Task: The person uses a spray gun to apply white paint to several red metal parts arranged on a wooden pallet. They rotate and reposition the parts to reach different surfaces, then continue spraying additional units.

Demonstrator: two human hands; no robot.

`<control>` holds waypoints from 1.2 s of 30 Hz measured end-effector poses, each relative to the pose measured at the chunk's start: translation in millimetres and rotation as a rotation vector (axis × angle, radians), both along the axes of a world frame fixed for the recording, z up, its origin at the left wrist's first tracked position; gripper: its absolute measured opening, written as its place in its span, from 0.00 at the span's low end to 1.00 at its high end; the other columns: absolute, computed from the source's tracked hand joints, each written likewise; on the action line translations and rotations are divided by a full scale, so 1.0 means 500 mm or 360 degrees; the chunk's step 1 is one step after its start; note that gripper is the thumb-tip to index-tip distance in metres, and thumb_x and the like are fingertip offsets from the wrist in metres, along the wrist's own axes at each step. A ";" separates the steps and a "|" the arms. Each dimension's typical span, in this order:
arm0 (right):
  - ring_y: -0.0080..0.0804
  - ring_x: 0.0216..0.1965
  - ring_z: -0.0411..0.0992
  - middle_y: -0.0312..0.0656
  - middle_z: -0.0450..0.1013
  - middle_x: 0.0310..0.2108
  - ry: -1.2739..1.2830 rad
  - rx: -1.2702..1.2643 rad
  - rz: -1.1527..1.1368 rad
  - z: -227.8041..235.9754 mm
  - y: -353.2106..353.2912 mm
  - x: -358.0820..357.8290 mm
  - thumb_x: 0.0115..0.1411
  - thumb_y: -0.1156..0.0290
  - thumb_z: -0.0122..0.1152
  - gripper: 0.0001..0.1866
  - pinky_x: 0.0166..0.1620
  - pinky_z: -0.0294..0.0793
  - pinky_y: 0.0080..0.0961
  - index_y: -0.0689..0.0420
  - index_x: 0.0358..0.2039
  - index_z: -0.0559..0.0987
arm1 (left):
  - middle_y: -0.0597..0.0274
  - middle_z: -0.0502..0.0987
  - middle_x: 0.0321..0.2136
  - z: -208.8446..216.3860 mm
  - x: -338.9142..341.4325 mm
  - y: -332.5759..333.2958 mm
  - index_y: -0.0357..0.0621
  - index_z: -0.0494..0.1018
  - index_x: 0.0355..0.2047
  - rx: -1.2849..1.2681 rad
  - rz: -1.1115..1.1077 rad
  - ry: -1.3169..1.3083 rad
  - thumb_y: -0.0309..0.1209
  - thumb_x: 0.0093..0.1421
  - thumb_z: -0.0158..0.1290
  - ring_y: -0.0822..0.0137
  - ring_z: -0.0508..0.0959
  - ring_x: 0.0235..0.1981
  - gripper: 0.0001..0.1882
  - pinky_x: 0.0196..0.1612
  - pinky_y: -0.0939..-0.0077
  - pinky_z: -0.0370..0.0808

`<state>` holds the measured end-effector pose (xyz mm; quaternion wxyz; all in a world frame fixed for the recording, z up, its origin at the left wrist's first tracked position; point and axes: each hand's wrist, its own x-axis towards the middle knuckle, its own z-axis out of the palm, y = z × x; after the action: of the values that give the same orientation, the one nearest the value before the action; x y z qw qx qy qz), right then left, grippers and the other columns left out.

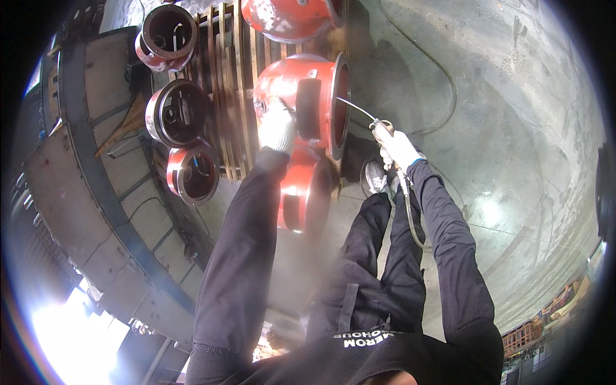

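Observation:
My right hand, in a white work glove, is closed around an air blow gun. The gun's thin, curved metal nozzle points left at the open, flanged end of a glossy red metal housing. Its tip is at or close to the opening; I cannot tell whether it touches. A hose runs down from the gun past my right forearm. My gloved left hand lies on the housing's left side, its fingers stretched out and partly lost in glare. A dark rectangular opening or patch shows beside it.
Slatted wooden pallets carry the housings. Another red housing stands beyond, and one sits nearer me. Several round, open red parts line the left. A metal bench curves along the far left. Another hose loops over the concrete floor.

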<state>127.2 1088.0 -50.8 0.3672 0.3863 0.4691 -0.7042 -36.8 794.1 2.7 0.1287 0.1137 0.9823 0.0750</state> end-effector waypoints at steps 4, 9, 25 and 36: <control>0.20 0.13 0.66 0.30 0.68 0.18 0.0006 -0.0020 -0.0014 0.000 -0.008 -0.002 0.70 0.41 0.61 0.24 0.18 0.71 0.23 0.51 0.33 0.77 | 0.38 0.80 0.34 -0.005 0.000 -0.001 0.31 0.74 0.46 -0.0175 -0.0116 0.0093 0.26 0.68 0.45 0.42 0.83 0.34 0.12 0.37 0.52 0.81; 0.20 0.14 0.66 0.29 0.68 0.18 -0.0085 -0.0136 -0.0058 -0.006 0.001 -0.003 0.71 0.46 0.62 0.21 0.18 0.69 0.23 0.51 0.34 0.77 | 0.41 0.81 0.34 -0.007 0.000 -0.004 0.34 0.73 0.42 -0.0121 -0.0110 0.0129 0.27 0.69 0.46 0.44 0.83 0.32 0.09 0.34 0.54 0.81; 0.19 0.14 0.63 0.29 0.66 0.17 -0.0086 -0.0112 -0.0044 0.003 0.008 -0.008 0.71 0.46 0.62 0.20 0.19 0.65 0.23 0.51 0.34 0.76 | 0.42 0.81 0.33 -0.018 0.003 -0.010 0.40 0.73 0.43 -0.0203 -0.0072 0.0113 0.32 0.70 0.46 0.40 0.83 0.32 0.10 0.35 0.48 0.80; 0.21 0.14 0.66 0.30 0.68 0.18 -0.0144 -0.0206 -0.0036 -0.005 0.013 -0.020 0.72 0.46 0.62 0.20 0.19 0.71 0.26 0.51 0.34 0.76 | 0.37 0.83 0.44 -0.011 -0.003 -0.014 0.34 0.66 0.62 -0.0216 -0.0090 -0.0060 0.31 0.74 0.39 0.40 0.85 0.38 0.21 0.41 0.50 0.81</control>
<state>117.5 1094.5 -53.6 0.4042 0.3984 0.4012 -0.7189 -38.4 787.0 -2.6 0.1567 0.1311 0.9789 0.0067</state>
